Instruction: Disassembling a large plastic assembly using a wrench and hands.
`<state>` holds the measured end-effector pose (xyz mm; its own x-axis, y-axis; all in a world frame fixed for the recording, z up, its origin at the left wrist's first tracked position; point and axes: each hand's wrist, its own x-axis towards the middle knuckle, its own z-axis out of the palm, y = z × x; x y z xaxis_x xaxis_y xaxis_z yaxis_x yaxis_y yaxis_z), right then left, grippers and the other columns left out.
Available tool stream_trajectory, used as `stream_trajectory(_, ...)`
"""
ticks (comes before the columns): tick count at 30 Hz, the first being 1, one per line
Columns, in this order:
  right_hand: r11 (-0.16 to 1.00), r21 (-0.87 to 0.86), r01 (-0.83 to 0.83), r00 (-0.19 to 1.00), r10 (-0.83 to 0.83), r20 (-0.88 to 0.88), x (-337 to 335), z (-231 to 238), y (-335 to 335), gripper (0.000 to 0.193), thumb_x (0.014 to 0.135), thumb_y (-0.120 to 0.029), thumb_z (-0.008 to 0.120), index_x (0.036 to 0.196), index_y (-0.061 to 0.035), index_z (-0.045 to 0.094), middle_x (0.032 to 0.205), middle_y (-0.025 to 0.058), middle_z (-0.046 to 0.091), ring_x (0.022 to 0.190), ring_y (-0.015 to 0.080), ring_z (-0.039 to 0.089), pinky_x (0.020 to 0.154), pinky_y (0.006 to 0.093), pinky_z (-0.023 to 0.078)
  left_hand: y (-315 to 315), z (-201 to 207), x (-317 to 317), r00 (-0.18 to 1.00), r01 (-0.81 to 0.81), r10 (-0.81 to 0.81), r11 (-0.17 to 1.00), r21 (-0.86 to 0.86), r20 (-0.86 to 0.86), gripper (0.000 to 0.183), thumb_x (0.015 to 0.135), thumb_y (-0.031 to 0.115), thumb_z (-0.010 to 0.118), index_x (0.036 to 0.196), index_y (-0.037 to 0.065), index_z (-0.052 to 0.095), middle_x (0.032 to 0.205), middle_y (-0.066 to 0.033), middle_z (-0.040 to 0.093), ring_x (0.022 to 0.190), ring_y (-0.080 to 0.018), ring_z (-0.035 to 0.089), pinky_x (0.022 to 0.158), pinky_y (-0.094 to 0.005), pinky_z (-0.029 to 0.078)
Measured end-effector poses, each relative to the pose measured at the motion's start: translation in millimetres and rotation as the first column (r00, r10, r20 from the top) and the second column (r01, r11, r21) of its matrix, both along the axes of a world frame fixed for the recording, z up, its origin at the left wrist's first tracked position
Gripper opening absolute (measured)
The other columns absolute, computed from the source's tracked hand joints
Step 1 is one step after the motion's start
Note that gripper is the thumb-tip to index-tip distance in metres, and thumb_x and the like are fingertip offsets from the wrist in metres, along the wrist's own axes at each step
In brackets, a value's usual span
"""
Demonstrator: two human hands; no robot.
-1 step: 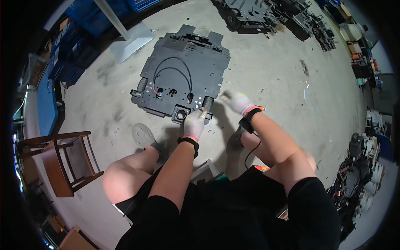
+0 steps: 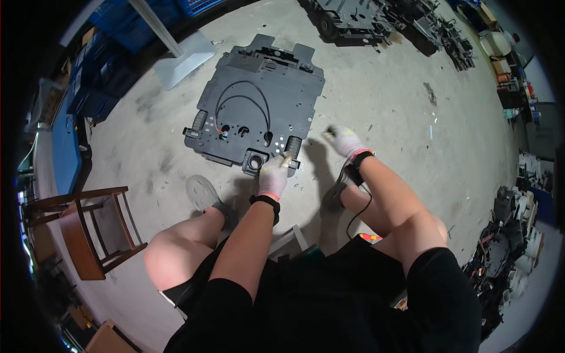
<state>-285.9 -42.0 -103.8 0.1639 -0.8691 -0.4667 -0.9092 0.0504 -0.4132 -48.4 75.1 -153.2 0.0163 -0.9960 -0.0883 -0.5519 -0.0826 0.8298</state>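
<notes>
On the floor [image 2: 400, 117], dark plate [image 2: 244, 112] lying flat, likely for all-round access. Left hand [image 2: 273, 175] at its near-right corner, perhaps steadying; can't tell whether it grips. Right hand [image 2: 345, 142] apart, fingers curled, contents unclear. Most room rightward, toward parts heap [image 2: 500, 250] at floor's edge; chair [image 2: 88, 238] left.

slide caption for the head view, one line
White-gloved left hand at a flat dark-grey plate-like chassis's near edge; white-gloved right hand apart, to its right.

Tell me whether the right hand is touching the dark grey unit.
No, floor shows between the right hand and the dark grey unit.
</notes>
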Motion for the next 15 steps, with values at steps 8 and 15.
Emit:
stream_trajectory(8, 0.967, 0.248, 0.049, 0.855, 0.088, -0.511, -93, -105, -4, 0.046, 0.087, -0.032, 0.066, 0.128, -0.0115, 0.060, 0.129, 0.0151, 0.063, 0.123, 0.0310, 0.058, 0.102, 0.0425, 0.048, -5, 9, 10, 0.938, -0.128, 0.214, 0.946, 0.298, -0.274, 0.026, 0.096, 0.023, 0.063, 0.111, 0.004, 0.071, 0.098, -0.0131, 0.073, 0.089, -0.0200, 0.070, 0.084, -0.0286, 0.051)
stream_trajectory(15, 0.982, 0.159, -0.098, 0.855, 0.165, -0.491, -123, -171, -6, 0.036, 0.086, -0.016, 0.061, 0.121, -0.0134, 0.062, 0.122, 0.0160, 0.063, 0.116, 0.0325, 0.061, 0.099, 0.0432, 0.049, -8, 11, 5, 0.950, -0.133, 0.219, 0.929, 0.345, -0.224, 0.019, 0.096, 0.015, 0.066, 0.109, 0.002, 0.073, 0.097, -0.0044, 0.075, 0.089, -0.0079, 0.065, 0.084, -0.0237, 0.051)
